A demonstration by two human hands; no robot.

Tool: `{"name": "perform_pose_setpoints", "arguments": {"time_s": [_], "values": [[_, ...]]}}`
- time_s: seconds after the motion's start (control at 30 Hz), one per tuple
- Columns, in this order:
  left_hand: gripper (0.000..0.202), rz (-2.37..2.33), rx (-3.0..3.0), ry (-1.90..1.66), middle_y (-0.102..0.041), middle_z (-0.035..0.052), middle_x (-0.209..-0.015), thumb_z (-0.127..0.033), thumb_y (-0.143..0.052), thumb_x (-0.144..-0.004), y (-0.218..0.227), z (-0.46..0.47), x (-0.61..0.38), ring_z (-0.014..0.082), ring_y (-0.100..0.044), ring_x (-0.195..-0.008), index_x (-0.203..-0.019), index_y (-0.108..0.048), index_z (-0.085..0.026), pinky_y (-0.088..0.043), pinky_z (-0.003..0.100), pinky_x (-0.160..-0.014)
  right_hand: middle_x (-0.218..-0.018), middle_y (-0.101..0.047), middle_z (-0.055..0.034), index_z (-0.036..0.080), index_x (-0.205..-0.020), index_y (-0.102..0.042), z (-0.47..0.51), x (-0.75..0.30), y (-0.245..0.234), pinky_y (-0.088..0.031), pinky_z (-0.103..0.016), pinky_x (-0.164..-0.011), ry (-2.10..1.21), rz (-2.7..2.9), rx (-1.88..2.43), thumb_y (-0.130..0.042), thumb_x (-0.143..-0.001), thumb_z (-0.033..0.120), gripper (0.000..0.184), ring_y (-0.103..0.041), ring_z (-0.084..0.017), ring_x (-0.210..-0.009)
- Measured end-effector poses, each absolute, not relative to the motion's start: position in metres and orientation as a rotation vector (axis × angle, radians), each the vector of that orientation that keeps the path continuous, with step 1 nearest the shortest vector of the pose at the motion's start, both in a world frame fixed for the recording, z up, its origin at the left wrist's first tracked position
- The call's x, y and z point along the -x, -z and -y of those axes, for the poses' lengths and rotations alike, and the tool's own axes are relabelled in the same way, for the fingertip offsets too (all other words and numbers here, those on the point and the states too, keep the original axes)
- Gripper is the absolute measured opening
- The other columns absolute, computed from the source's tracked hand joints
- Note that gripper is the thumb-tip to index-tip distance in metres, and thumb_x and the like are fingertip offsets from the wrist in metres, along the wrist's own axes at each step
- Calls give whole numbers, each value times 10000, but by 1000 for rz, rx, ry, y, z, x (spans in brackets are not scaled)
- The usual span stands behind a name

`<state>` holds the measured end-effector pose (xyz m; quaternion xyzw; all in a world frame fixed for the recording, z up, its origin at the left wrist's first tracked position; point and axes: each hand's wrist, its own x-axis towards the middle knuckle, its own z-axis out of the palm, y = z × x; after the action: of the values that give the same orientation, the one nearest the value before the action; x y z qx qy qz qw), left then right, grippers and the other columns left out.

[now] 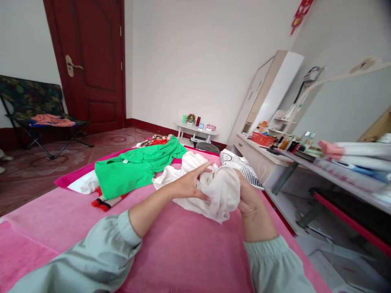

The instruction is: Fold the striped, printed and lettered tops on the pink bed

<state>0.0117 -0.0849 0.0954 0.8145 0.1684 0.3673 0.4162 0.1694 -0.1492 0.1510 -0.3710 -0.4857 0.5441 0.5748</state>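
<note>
A crumpled white cloth garment (224, 189) is bunched up above the pink bed cover, part of it spread out to the left and behind. My right hand (247, 195) grips its right side, the fingers partly hidden behind the fabric. On the other side my left hand (187, 183) reaches to the bunch with thumb and fingers apart, fingertips against the folds. To the left lies a green garment (134, 167), spread over a white cloth (84, 185) and red, beige and black socks (105, 202). A white garment with black print (240, 162) lies just beyond my right hand.
The pink cover (183, 248) stretches beneath my arms. At right stand a dressing table (262, 154) with bottles and a red basket (262, 139), and a cluttered desk (317, 167). A folding chair (33, 101) holding clothes is at left, near a dark red door (91, 69).
</note>
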Motion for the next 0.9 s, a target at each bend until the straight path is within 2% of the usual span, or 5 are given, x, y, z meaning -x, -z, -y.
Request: {"name": "perform_pose_setpoints", "arguments": {"time_s": [0.17,0.27,0.57,0.7,0.9], "values": [[266,-481,-1999,-877,-678,16,-720,-298,-757,-650,-105,81,-8,172,-619,-648,-843,-689,-128,-520,280,-634,-892,-709,-43,189,-883,-679,141,-176,-148,-516,-243,-600,-1140,1143,840,-772,-595,307,325,-653,-167,-740],[299,-752,-1465,-1283,-647,30,-644,-353,-749,-662,-113,64,0,123,-566,-473,-811,-657,-111,-494,244,-475,-1065,-664,-42,211,-939,-663,122,-193,-134,-513,-263,-693,-880,1008,936,-753,-601,307,363,-640,-176,-883],[213,-503,-730,-1747,-677,34,-895,-180,-717,-631,-116,33,21,142,-649,-801,-804,-598,-149,-565,249,-649,-1044,-656,-69,197,-1080,-624,102,-167,-51,-485,-272,-551,-1056,1573,1389,-780,-554,370,576,-634,-206,-789],[230,-562,-787,-1736,-668,30,-849,-237,-717,-621,-114,37,17,126,-636,-692,-792,-594,-145,-540,228,-564,-988,-663,-54,188,-867,-672,106,-141,-38,-496,-291,-681,-654,1772,1510,-710,-629,319,274,-619,-223,-896],[201,-844,-837,-1826,-468,-63,-485,-210,-716,-574,-124,37,38,38,-363,-369,-643,-536,-152,-225,137,-319,-622,-579,44,181,-742,-564,116,-185,-112,-500,-251,-540,-447,911,1085,-588,-724,297,119,-597,-130,-563]]}}
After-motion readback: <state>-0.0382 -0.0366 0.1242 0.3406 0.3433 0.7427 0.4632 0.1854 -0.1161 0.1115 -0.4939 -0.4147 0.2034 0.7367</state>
